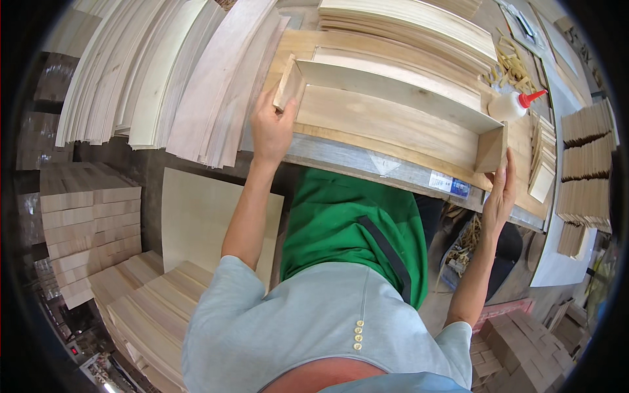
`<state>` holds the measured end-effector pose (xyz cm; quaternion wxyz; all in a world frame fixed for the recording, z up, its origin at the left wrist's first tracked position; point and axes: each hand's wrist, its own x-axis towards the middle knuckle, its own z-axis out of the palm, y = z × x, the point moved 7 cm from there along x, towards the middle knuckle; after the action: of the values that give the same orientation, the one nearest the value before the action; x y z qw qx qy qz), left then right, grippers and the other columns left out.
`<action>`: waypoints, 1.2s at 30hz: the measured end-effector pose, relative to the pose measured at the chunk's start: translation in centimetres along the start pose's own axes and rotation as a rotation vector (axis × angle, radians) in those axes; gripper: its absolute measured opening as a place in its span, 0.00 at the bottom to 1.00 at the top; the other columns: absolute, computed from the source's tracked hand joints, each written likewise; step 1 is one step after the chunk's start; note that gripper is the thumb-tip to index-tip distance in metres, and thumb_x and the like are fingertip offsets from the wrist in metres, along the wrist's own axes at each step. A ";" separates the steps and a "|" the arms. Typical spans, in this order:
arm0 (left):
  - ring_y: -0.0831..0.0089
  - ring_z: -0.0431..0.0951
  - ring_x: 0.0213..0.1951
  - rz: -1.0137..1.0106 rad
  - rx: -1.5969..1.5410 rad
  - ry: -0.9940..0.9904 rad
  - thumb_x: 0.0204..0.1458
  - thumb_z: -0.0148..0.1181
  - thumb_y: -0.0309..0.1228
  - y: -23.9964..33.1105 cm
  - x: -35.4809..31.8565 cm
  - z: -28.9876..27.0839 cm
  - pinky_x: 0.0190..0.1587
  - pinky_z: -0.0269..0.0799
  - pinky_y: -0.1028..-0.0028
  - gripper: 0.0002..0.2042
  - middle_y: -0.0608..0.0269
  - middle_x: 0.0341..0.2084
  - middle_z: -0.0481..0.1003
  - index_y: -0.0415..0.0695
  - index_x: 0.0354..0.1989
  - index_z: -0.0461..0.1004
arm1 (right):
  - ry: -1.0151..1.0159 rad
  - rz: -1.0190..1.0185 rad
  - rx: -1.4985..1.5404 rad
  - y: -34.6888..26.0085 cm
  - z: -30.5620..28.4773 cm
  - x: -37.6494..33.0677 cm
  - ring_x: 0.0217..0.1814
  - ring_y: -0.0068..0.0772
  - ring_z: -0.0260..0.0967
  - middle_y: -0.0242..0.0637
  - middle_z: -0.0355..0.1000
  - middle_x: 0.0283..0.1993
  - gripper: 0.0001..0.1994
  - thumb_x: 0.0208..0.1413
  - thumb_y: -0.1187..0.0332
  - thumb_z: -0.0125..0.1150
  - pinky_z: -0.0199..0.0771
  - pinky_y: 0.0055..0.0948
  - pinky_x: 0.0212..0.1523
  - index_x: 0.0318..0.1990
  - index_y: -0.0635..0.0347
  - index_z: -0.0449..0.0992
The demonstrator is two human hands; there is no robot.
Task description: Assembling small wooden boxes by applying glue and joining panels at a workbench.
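A three-sided wooden frame (400, 93), made of one long thin board with a short board at each end, stands on edge on the wooden work board in front of me. My left hand (271, 134) grips its left end piece (291, 85), thumb on the inner side and fingers outside. At the other end, my right hand (501, 190) holds the right end piece (491, 149), with fingers along its outer face and the thumb low at its near edge. The frame's near side has no board.
Long boards (406, 36) are stacked behind the frame, and more (223, 85) lean out at the left. To the right are a white glue bottle (508, 105) with a red nozzle, wood scraps (514, 65) and small slats (542, 157). Block stacks (92, 216) stand at lower left.
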<state>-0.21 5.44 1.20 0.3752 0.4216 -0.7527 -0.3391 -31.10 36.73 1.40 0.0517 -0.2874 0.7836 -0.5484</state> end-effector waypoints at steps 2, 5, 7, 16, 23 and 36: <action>0.65 0.76 0.36 0.009 -0.008 -0.003 0.52 0.56 0.26 -0.1 -0.1 0.2 0.37 0.72 0.69 0.17 0.53 0.37 0.72 0.34 0.50 0.71 | 0.002 0.008 0.004 0.1 0.0 -0.1 0.47 0.25 0.65 0.39 0.64 0.60 0.22 0.67 0.59 0.44 0.68 0.27 0.49 0.63 0.60 0.62; 0.65 0.76 0.37 0.057 -0.001 -0.007 0.52 0.56 0.26 -0.7 0.0 0.4 0.37 0.72 0.69 0.17 0.53 0.37 0.71 0.33 0.50 0.70 | 0.001 0.011 0.002 0.1 0.0 0.0 0.45 0.25 0.65 0.38 0.65 0.58 0.21 0.67 0.60 0.44 0.69 0.26 0.48 0.63 0.59 0.63; 0.64 0.76 0.37 0.093 0.014 -0.013 0.52 0.56 0.26 -0.7 0.2 0.3 0.37 0.72 0.69 0.17 0.52 0.37 0.71 0.33 0.50 0.70 | -0.002 0.013 -0.005 0.2 0.0 -0.1 0.44 0.24 0.65 0.38 0.65 0.58 0.21 0.67 0.60 0.44 0.69 0.26 0.48 0.63 0.59 0.63; 0.72 0.75 0.35 0.031 -0.019 -0.038 0.53 0.57 0.26 -0.6 0.6 -0.1 0.37 0.70 0.73 0.12 0.57 0.35 0.74 0.33 0.44 0.73 | 0.014 -0.005 -0.037 0.0 0.1 -0.1 0.41 0.25 0.64 0.38 0.66 0.56 0.21 0.67 0.60 0.44 0.69 0.27 0.47 0.63 0.57 0.63; 0.61 0.76 0.34 0.034 0.019 -0.023 0.52 0.56 0.26 -0.4 0.6 -0.2 0.36 0.71 0.68 0.15 0.51 0.35 0.72 0.33 0.47 0.72 | 0.018 0.023 -0.020 -0.1 0.1 -0.2 0.40 0.25 0.64 0.38 0.66 0.54 0.20 0.67 0.59 0.44 0.69 0.27 0.47 0.63 0.56 0.63; 0.60 0.76 0.37 0.083 -0.011 -0.047 0.52 0.57 0.26 -1.0 0.4 0.4 0.40 0.71 0.67 0.16 0.51 0.37 0.72 0.33 0.48 0.71 | 0.013 0.020 -0.028 0.2 0.1 0.0 0.45 0.27 0.66 0.39 0.65 0.58 0.21 0.67 0.59 0.43 0.68 0.27 0.50 0.63 0.58 0.63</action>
<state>-0.33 4.78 0.30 0.3734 0.3796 -0.7764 -0.3371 -31.16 36.69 1.16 0.0480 -0.2767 0.7942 -0.5388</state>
